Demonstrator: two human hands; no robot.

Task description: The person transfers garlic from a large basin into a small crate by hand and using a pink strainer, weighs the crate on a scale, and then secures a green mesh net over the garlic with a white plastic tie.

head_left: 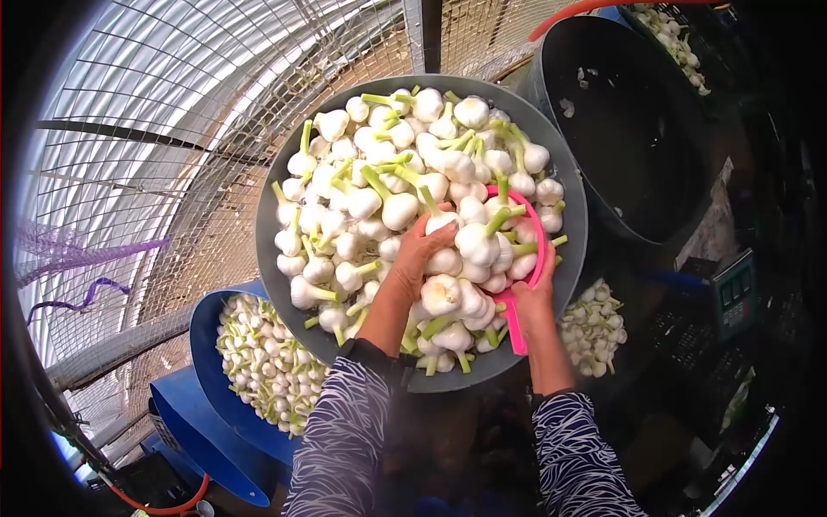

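Observation:
A large grey tub point(269, 250) is heaped with white garlic bulbs point(345, 202) that have short green stems. My left hand point(419, 250) reaches into the heap, its fingers curled round a garlic bulb point(444, 222). On the right side of the tub, my right hand point(536, 297) grips the rim of a pink plastic scoop point(517, 332). Several bulbs lie inside the scoop's curved rim, and its body is mostly hidden under them. Both hands are close together, with bulbs between them.
A blue barrel point(207, 332) full of smaller garlic stands at lower left, beside another blue container point(202, 431). At upper right is a dark tub point(560, 82) with a few scraps inside. More garlic point(594, 327) lies right of the grey tub. Wire mesh point(172, 103) borders the left.

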